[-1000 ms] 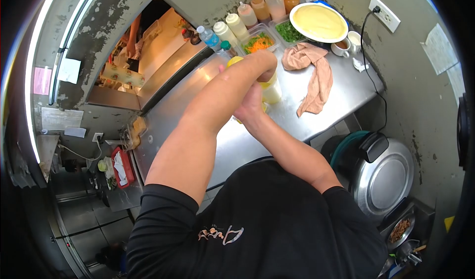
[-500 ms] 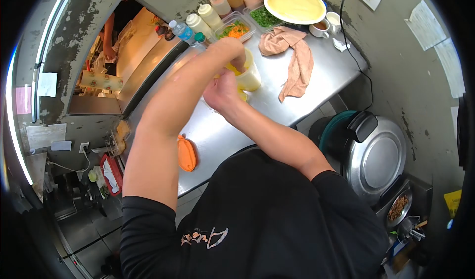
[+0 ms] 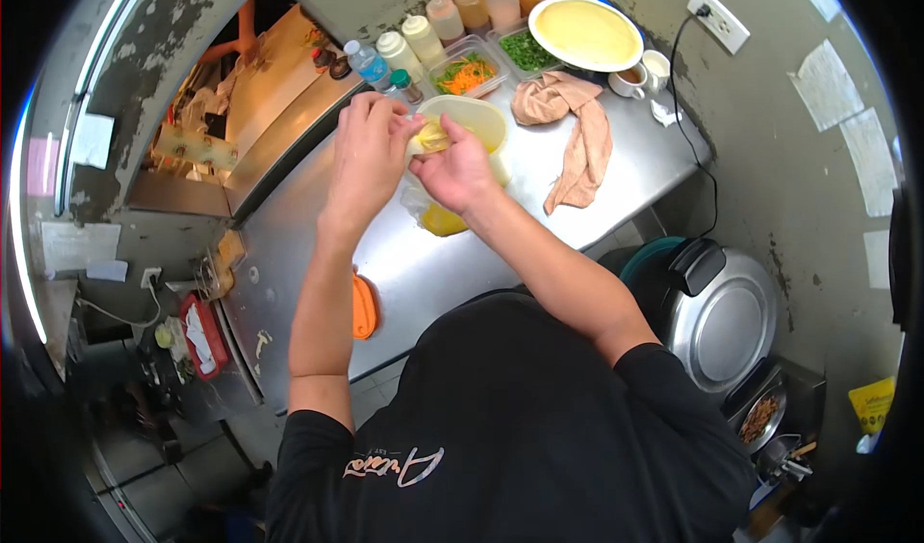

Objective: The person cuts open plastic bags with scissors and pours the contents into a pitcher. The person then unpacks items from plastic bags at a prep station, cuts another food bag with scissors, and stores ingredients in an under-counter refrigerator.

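Note:
Over the steel table, my left hand (image 3: pixel 369 148) is closed, its fingers pinching the gathered top of a clear plastic bag (image 3: pixel 430 137) smeared with yellow. My right hand (image 3: pixel 456 169) is turned palm up beside it, thumb against the same part of the bag. Below the hands, the bag's lower part bulges with a yellow filling and appears to rest on the table. Just behind my right hand stands a translucent tub (image 3: pixel 489 119) with yellow stuff inside, partly hidden by my hands.
Squeeze bottles (image 3: pixel 421 38), a tub of shredded vegetables (image 3: pixel 466 74), chopped greens (image 3: pixel 526 50) and a yellow-filled bowl (image 3: pixel 585 35) line the back. A pink cloth (image 3: pixel 580 148) lies right; an orange silicone piece (image 3: pixel 363 309) lies near the front edge. A lidded pot (image 3: pixel 727 317) stands right.
My left hand has come out of the tub and moved left to the bag's top. My right hand has turned palm up, and more of the bag shows.

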The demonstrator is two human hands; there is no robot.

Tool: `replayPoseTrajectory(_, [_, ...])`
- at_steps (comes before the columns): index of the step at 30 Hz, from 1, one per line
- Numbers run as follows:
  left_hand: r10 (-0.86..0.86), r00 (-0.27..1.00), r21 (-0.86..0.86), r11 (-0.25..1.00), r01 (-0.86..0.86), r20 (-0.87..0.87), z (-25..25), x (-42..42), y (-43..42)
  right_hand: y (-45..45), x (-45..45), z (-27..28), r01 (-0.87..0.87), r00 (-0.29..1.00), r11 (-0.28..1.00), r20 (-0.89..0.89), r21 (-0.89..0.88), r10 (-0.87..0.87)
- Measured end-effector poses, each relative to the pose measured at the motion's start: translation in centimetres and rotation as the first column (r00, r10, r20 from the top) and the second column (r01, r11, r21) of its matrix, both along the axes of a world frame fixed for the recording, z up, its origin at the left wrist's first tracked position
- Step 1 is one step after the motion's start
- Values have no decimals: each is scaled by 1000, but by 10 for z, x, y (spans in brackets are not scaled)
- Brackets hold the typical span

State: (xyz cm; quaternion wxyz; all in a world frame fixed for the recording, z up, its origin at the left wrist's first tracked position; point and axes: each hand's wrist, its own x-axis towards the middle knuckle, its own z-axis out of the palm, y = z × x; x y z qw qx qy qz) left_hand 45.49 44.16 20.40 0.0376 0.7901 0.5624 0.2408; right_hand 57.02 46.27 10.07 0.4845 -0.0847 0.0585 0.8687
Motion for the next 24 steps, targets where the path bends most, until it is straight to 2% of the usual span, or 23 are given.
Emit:
replayPoseTrajectory(1, [13, 1000, 66, 998, -14, 22, -4, -3, -9, 3, 2, -5, -17, 1000, 1000, 4, 10, 17])
replayPoseTrajectory(4, [32, 972, -44, 999, -22, 232, -30, -13, -22, 5, 9, 0, -54, 996, 997, 79, 54, 50])
replayPoseTrajectory(5, [89, 958, -137, 989, -53, 273, -38, -13, -24, 5, 12, 5, -73, 994, 994, 88, 76, 67])
replayPoseTrajectory(7, [101, 955, -31, 995, -96, 280, -49, -9, -25, 10, 14, 2, -97, 995, 989, 40, 114, 93])
replayPoseTrajectory(8, [101, 954, 24, 993, -112, 282, -54, -8, -22, 12, 13, 1, -100, 994, 992, 55, 75, 96])
replayPoseTrajectory(10, [149, 907, -109, 987, -114, 393, -66, -10, -10, 15, 12, 8, -93, 992, 996, 83, -3, 93])
replayPoseTrajectory(13, [215, 854, -257, 961, -100, 474, -57, -4, -1, 11, 30, 28, -248, 945, 966, 238, 74, 224])
replayPoseTrajectory(16, [228, 770, -349, 937, -7, 595, -59, -3, 12, 9, 73, 38, -509, 818, 832, 423, 221, 389])
replayPoseTrajectory(17, [228, 729, -370, 928, 37, 645, -61, -5, 18, 1, 84, 52, -514, 770, 853, 488, 94, 410])
replayPoseTrajectory(20, [201, 772, -370, 928, 49, 603, -60, -6, 35, -6, 113, 56, -626, 648, 745, 686, 231, 331])
replayPoseTrajectory(21, [168, 825, -390, 919, 68, 540, -56, -7, 38, -9, 116, 64, -630, 572, 742, 783, 230, 243])
replayPoseTrajectory(22, [130, 872, -410, 908, 86, 472, -52, -8, 41, -6, 116, 66, -663, 428, 695, 903, 277, 48])
replayPoseTrajectory(23, [87, 912, -434, 895, 105, 400, -50, -7, 42, -2, 116, 68, -702, 267, 643, 950, 307, -162])
replayPoseTrajectory(24, [81, 909, -444, 888, 121, 410, -49, -6, 44, 3, 115, 68, -743, 102, 588, 923, 319, -372])
